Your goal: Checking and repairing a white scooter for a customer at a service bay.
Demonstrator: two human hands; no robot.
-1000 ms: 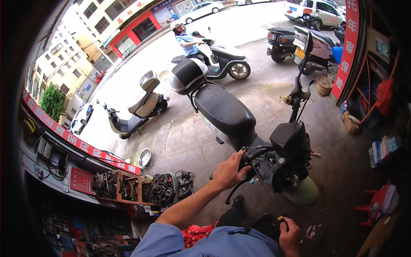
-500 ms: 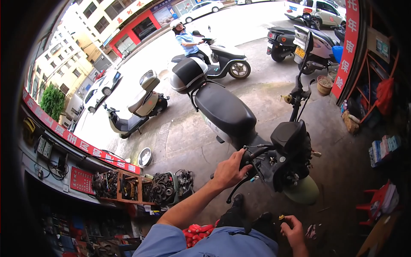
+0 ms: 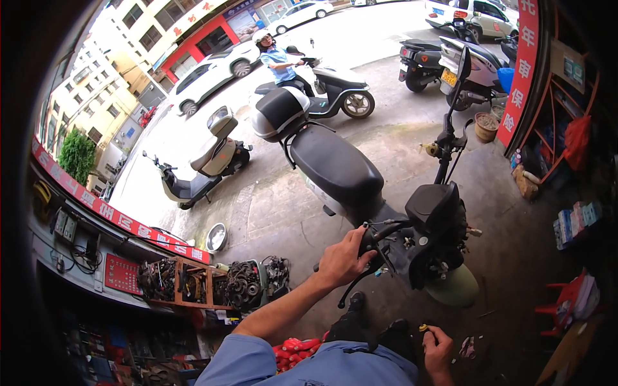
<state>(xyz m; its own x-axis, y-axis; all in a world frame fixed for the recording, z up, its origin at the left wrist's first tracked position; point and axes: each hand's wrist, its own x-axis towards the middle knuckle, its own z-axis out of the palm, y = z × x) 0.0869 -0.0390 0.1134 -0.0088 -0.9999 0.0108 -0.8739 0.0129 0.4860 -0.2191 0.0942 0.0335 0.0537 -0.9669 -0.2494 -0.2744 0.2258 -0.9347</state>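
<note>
In front of me stands a scooter with a black seat (image 3: 336,162), a top box (image 3: 280,114) and its front covers partly off, wires showing near the steering column. My left hand (image 3: 344,260) is closed round the scooter's handlebar grip (image 3: 371,240), the brake lever (image 3: 353,287) sticking out below it. Low at the right, apart from the scooter, my right hand (image 3: 439,350) is closed on a small tool with a yellow-and-black end (image 3: 423,328); the rest of it is hidden in the fingers. The pale green front fender (image 3: 454,287) lies above that hand.
Boxes of greasy engine parts (image 3: 239,286) line the left side. A metal basin (image 3: 217,237) rests on the ground beyond. To the right are a red stool (image 3: 561,307) and a shelf (image 3: 547,122). Outside, a person on a scooter (image 3: 277,61) faces this way; another scooter (image 3: 206,164) is parked.
A white car has driven rightward along the street, now behind the person on the scooter. Both my hands keep almost the same place and hold.
</note>
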